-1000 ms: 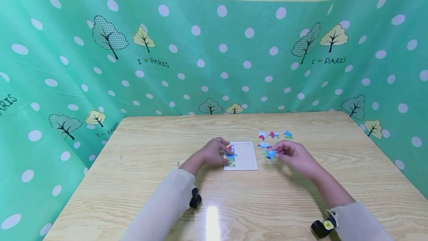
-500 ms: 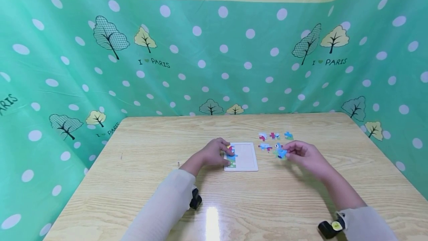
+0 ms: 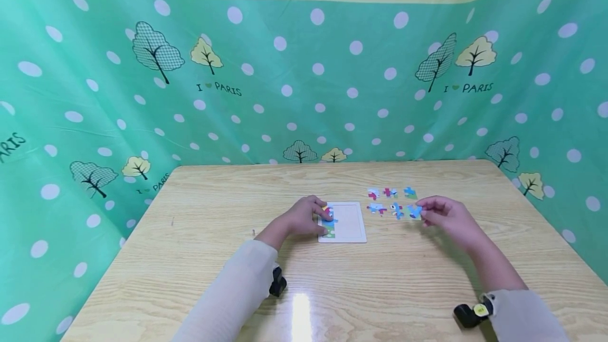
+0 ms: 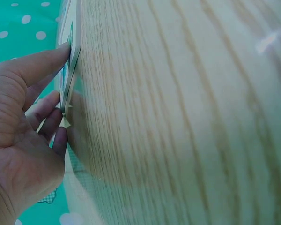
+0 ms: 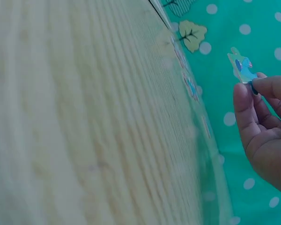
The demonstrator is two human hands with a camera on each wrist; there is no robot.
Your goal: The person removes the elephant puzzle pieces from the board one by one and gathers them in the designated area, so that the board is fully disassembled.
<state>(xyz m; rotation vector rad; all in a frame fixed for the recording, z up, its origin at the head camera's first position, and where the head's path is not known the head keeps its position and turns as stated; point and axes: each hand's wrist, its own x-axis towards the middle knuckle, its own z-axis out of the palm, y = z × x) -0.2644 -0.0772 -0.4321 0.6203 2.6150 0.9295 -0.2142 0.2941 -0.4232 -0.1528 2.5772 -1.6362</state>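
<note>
A pale, square puzzle tray (image 3: 351,222) lies on the table, a column of colourful puzzle pieces (image 3: 330,224) fitted along its left side. My left hand (image 3: 304,216) rests on that side, thumb and fingers spread over the pieces; in the left wrist view the thumb touches the top of the tray and other fingers lie by its edge. To the right, my right hand (image 3: 446,220) pinches a blue and green puzzle piece (image 5: 243,69) between thumb and index finger. It is at the right end of the nearer row of loose pieces.
Several loose puzzle pieces lie right of the tray: a white and red piece (image 3: 373,193), a red one (image 3: 388,192) and a blue-green one (image 3: 410,192) behind, others in front. A tiny object (image 3: 253,232) lies left. Green dotted cloth (image 3: 304,78) hangs behind the table.
My right hand has moved right with the pinched puzzle piece, past a blue piece that now shows whole in the nearer row. The left hand has stayed on the tray.
</note>
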